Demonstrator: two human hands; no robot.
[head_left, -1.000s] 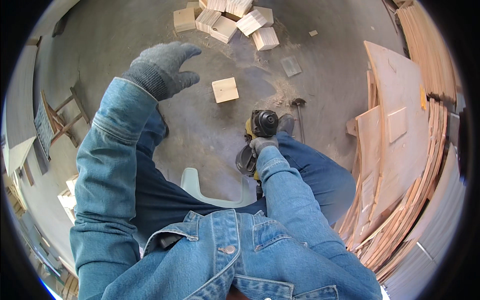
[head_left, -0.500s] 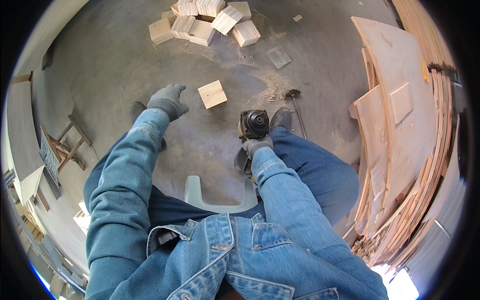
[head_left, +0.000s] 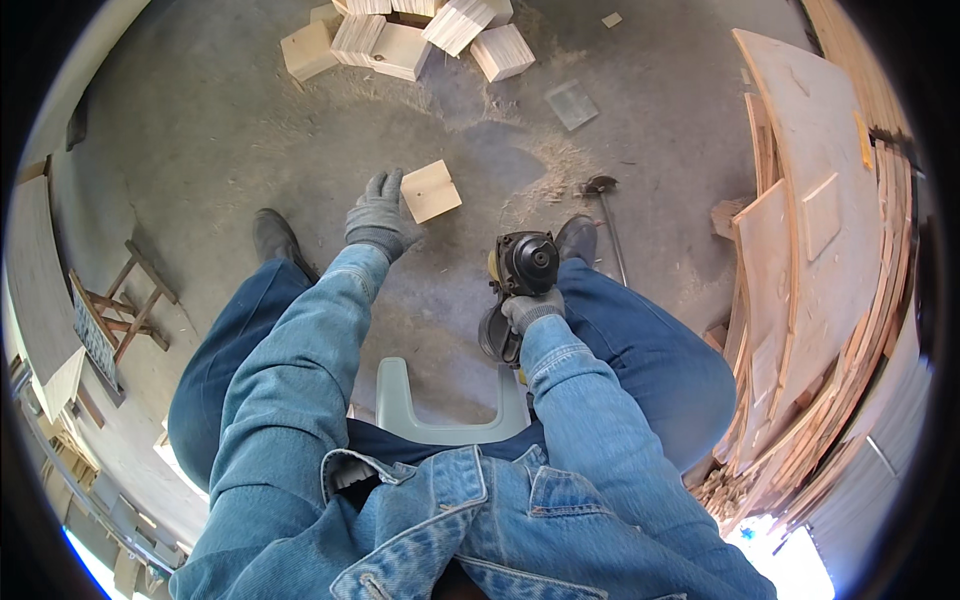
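My right hand [head_left: 533, 307], in a grey glove, grips a black nail gun [head_left: 528, 262] with a round magazine, held by my right knee. My left hand [head_left: 379, 215], also gloved, hangs open with its fingers apart and nothing in them. Just right of its fingertips a pale square wooden piece [head_left: 431, 191] lies on the floor, with a notch at its edge. Whether the fingers touch that piece I cannot tell.
Stacks of square wooden pieces [head_left: 402, 48] stand ahead. A hammer [head_left: 612, 225] lies beyond my right foot, near wood shavings [head_left: 562, 170] and a flat grey plate [head_left: 571, 104]. Plywood sheets [head_left: 820, 230] lean at right. A small wooden stand [head_left: 125, 305] is at left; a pale grey stool [head_left: 450, 432] is beneath me.
My left hand has moved right, from well left of the square wooden piece to beside it. The nail gun stays in my right hand. The view has shifted slightly.
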